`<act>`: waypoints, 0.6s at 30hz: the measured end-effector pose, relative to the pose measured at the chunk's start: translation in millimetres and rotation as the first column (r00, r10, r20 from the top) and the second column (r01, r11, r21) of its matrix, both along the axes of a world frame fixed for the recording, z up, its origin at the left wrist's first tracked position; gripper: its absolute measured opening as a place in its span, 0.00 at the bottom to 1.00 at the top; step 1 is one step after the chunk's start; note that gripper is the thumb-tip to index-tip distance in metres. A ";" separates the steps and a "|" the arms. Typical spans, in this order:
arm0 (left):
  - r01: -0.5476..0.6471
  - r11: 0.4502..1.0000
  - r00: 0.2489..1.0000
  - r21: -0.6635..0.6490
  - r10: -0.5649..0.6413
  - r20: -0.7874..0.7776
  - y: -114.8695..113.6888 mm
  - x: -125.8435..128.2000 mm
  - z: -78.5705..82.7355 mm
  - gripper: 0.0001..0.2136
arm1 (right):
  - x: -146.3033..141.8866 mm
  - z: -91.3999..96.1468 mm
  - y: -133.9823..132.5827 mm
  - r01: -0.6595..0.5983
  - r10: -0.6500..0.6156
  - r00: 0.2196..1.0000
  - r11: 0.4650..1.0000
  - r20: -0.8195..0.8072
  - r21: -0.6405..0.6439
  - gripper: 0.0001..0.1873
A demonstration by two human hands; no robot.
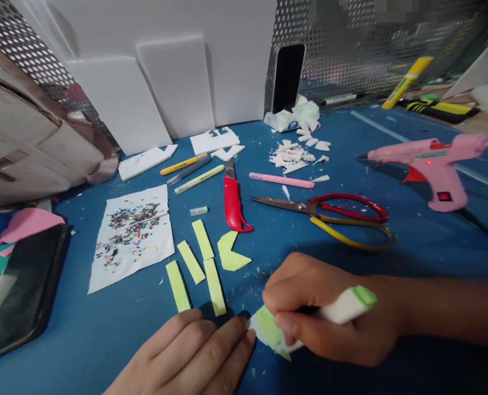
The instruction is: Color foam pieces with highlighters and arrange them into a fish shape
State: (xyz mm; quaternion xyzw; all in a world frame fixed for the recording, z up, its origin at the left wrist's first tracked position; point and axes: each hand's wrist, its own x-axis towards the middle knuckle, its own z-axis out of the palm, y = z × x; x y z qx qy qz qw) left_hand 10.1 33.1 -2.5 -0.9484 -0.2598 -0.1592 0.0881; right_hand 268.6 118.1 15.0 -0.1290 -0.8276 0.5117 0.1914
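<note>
My right hand [322,312] is closed around a thick white marker [345,307] with a green end. The marker's lower end is at a small white foam piece [266,323], partly coloured light green. At the piece's left corner, the fingertips of my left hand [194,351] grip its edge against the table. Just beyond my left hand lie several light-green strips [214,285] and a notched light-green piece [231,252]. A small clear cap [198,210] with a green tip rests above them.
Red-handled knife [232,200], scissors [310,208] and pens [198,179] lie farther back. A pink glue gun [433,159] with a lit red light stands right. Bead-covered paper [162,249] and a phone [26,291] lie left. White boards [178,82] lean behind.
</note>
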 end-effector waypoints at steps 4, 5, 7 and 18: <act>-0.009 1.000 1.000 -0.010 0.009 0.000 -0.8 -1.0 1.3 0.17 | -0.7 0.5 -0.4 0.070 -0.071 0.997 0.997 0.017 0.025 0.17; -0.008 1.000 1.000 -0.007 0.008 -0.002 -1.0 -1.3 1.8 0.17 | -0.6 0.5 -0.5 0.057 -0.058 0.998 0.998 0.011 0.020 0.17; 0.000 1.000 1.000 -0.011 0.000 -0.010 -1.2 -1.7 2.5 0.18 | -0.1 0.2 -0.7 0.001 -0.001 1.000 1.000 -0.019 0.003 0.16; 0.003 1.000 1.000 -0.008 -0.003 -0.005 -2.0 -0.7 2.8 0.18 | -1.1 -2.1 -0.2 0.023 -0.023 1.000 1.000 -0.008 0.015 0.17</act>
